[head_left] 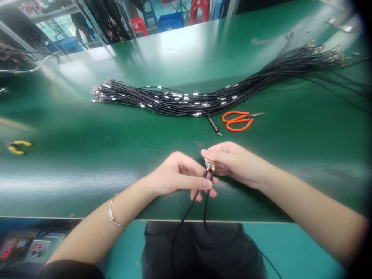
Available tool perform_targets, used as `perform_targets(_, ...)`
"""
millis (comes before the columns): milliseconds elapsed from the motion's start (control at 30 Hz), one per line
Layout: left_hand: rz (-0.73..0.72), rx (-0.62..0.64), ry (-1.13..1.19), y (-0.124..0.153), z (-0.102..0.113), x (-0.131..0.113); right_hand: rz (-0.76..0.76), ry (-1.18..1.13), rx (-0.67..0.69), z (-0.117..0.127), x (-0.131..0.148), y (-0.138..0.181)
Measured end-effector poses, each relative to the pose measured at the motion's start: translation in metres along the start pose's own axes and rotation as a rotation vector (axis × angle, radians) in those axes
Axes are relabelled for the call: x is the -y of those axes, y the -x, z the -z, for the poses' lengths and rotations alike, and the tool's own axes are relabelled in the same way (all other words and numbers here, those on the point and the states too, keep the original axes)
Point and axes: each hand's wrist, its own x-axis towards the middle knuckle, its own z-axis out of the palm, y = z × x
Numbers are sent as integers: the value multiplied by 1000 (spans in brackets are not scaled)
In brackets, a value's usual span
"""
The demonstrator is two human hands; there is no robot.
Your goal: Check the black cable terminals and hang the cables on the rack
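Two black cables [188, 211] run up from below the table edge to a small connector [209, 164] with coloured wire ends and metallic parts. My left hand [186, 176] pinches the cables just below the connector, thumb on the near side. The connector itself is gripped between the thumb and fingers of my right hand [228, 157], which covers its upper end. Beyond the hands lie orange-handled scissors [240, 121] and a black craft knife [214, 126] with its blade pointing toward me.
A long bundle of black cables [180, 102] with white labels stretches across the green table [87, 139]. Yellow-handled pliers [19, 147] lie at the far left. Past the table's back edge are a blue crate [171, 22], red stools [199, 11] and hanging cables [109, 21].
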Motion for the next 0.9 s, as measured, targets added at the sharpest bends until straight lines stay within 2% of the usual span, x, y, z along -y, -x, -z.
perform_targets(100, 6, -27, -1, -3, -1, 1, 43, 110, -80, -2, 1, 0)
perform_targets(167, -3, -93, -30, -5, -1, 2, 136, 294, -203, 0, 2, 0)
perform_targets(300, -40, -219, -100, -8, -3, 4, 459, 964, -575, 19, 5, -6)
perform_targets(367, -77, -237, -112, -8, -4, 5, 538, 1295, -672, 34, 5, -10)
perform_targets(467, -139, -263, -124, -8, -5, 7, 462, 1497, -669, 47, 6, -14)
perform_targets(667, -247, -356, -115, -10, -4, 8, 190, 1368, -678, 43, 12, -6)
perform_targets(733, -253, -372, -97, -11, -4, 7, 220, 1429, -696, 43, 10, -7)
perform_targets(900, -248, -378, -93, -11, -4, 7, 477, 1736, -620, 51, -1, -23)
